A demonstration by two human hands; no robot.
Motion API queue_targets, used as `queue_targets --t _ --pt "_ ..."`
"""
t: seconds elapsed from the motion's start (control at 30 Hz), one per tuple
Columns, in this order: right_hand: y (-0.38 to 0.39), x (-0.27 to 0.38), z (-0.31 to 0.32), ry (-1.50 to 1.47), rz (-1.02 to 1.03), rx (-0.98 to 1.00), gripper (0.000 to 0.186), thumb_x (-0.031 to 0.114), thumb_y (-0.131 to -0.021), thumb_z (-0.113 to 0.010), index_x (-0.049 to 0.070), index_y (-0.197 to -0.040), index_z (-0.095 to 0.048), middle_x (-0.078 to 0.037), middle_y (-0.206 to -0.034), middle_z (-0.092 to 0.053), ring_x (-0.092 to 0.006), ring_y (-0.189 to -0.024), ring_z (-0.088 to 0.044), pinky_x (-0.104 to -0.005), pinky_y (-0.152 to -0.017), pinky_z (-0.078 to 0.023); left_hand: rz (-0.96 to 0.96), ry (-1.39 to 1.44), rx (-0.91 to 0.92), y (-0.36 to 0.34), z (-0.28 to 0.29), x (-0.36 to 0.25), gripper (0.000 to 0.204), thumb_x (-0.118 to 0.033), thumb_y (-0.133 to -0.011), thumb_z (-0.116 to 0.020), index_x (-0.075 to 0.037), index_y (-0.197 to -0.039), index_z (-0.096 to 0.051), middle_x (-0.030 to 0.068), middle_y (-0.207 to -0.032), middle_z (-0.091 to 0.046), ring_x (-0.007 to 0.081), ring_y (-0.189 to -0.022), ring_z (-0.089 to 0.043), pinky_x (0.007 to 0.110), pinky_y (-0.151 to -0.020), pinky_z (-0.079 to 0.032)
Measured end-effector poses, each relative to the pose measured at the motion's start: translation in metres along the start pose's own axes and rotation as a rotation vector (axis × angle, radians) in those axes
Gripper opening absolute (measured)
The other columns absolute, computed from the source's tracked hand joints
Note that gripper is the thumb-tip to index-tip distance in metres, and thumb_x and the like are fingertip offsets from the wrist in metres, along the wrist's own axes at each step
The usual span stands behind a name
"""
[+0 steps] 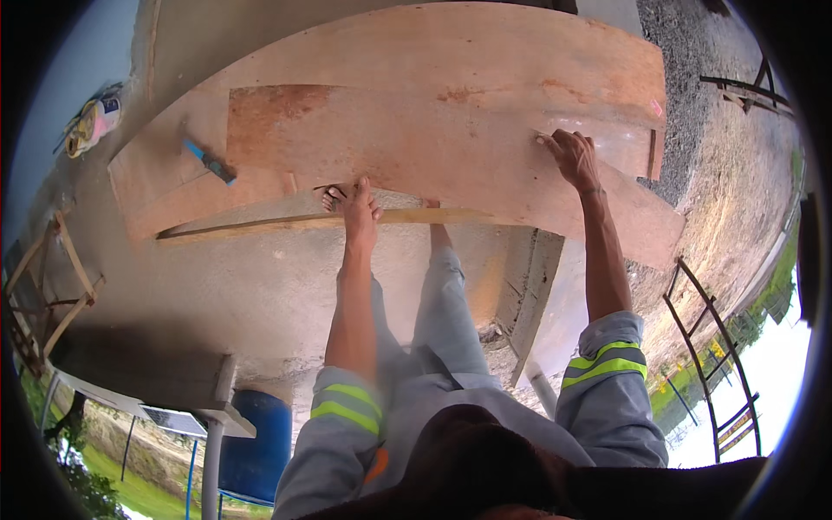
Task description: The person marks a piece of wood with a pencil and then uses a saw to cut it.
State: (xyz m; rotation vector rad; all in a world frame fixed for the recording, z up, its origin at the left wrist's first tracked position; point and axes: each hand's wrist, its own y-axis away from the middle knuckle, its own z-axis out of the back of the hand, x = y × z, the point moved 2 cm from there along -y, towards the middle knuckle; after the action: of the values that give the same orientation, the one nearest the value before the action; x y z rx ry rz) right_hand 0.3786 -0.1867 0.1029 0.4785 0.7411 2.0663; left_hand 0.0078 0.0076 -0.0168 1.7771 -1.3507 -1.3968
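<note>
A long, narrow plywood board lies across a larger plywood sheet. Its near edge is in my left hand, with the thumb laid on top. My right hand has its fingers bent at the board's far side, toward the right, gripping there; the fingertips are partly hidden. Left of the board, a slim blue-and-dark tool rests on the larger sheet; its exact kind is unclear. A straight wooden strip runs below the near edge, close to my sandalled foot.
A wooden trestle stands at the left, and a white container with things in it sits farther up. Gravel covers the far right. Below it is a dark ladder-like frame. A blue barrel is at the lower left.
</note>
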Motion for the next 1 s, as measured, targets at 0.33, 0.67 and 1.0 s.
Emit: queue_targets --t 0.33,0.67,1.0 --pt "-0.107 -0.045 -0.084 0.135 0.2 -0.378 0.041 0.046 -0.086 -0.068 0.01 -0.107 -0.067 -0.013 -0.109 -0.061 -0.0335 -0.111 -0.048 -0.0477 -0.101 -0.033 0.224 -0.004 -0.096 -0.079 0.01 0.159 0.028 -0.042 -0.1 -0.057 -0.018 -0.087 -0.053 -0.0092 -0.063 -0.023 0.0047 -0.053 -0.024 0.023 -0.047 -0.026" --pt "-0.059 -0.106 -0.098 -0.172 -0.234 -0.659 0.058 0.03 -0.089 -0.069 0.01 -0.139 -0.047 -0.021 -0.137 -0.04 -0.0371 -0.129 -0.036 -0.0518 -0.108 -0.029 0.233 0.053 -0.179 -0.115 -0.01 0.184 0.027 -0.039 -0.101 -0.057 -0.013 -0.094 -0.058 -0.0085 -0.062 -0.025 0.0046 -0.049 -0.025 0.023 -0.044 -0.027" --pt "-0.035 -0.211 -0.15 -1.64 -0.693 -0.404 0.045 0.027 -0.101 -0.054 -0.001 -0.131 -0.037 -0.025 -0.129 -0.048 -0.0351 -0.112 -0.059 -0.0466 -0.09 -0.056 0.283 -0.047 -0.162 -0.114 -0.006 0.177 0.028 -0.041 -0.1 -0.058 -0.016 -0.09 -0.053 -0.0075 -0.066 -0.026 0.0053 -0.054 -0.027 0.023 -0.048 -0.028"
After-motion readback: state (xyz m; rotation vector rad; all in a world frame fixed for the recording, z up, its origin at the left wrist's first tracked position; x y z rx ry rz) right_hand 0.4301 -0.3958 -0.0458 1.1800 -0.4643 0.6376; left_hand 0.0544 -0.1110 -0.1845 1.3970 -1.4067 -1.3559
